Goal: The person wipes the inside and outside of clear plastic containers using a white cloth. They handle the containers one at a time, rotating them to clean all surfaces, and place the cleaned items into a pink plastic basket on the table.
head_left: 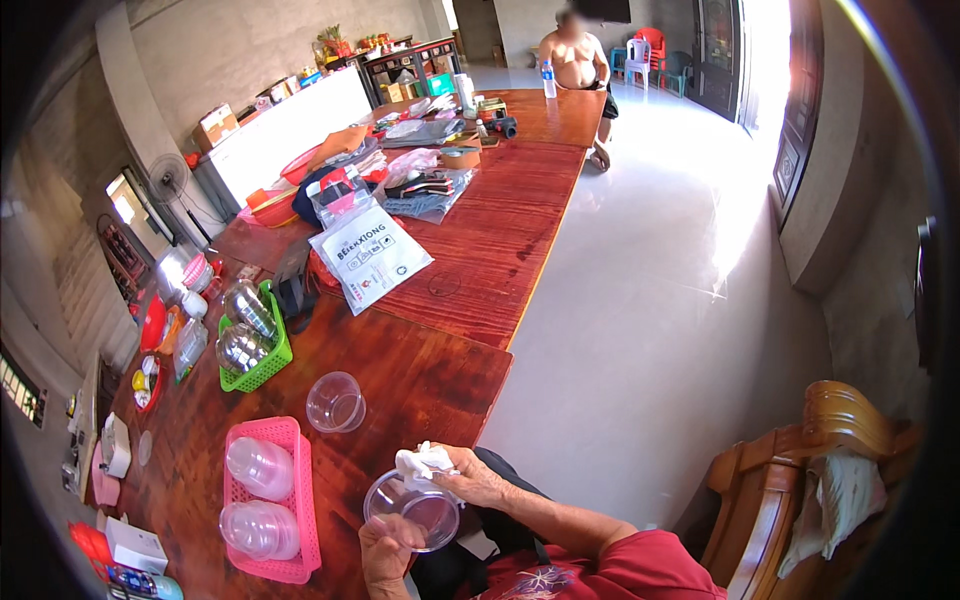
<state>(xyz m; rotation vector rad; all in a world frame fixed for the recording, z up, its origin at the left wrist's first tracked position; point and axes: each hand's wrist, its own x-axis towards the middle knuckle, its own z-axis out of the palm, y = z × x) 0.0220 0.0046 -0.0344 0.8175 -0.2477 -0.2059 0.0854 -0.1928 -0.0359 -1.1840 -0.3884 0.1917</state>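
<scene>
A clear round plastic bowl (436, 517) is tilted over my lap at the table's edge. My left hand (388, 553) grips its near-left side, with the fingers seen through the clear wall. In my right hand (472, 478) is a crumpled white cloth (423, 464), pressed against the bowl's far rim. A second clear bowl (336, 402) stands alone on the wooden table just beyond. To the left, a pink plastic basket (308, 515) holds two stacks of clear bowls (262, 530) lying on their sides.
A green basket (262, 372) with clear plastic domed pieces stands farther left. A white printed bag (372, 258) and mixed goods cover the far table (490, 250). A person (573, 62) sits at its far end beside a water bottle (549, 80). A wooden chair (770, 480) stands at right.
</scene>
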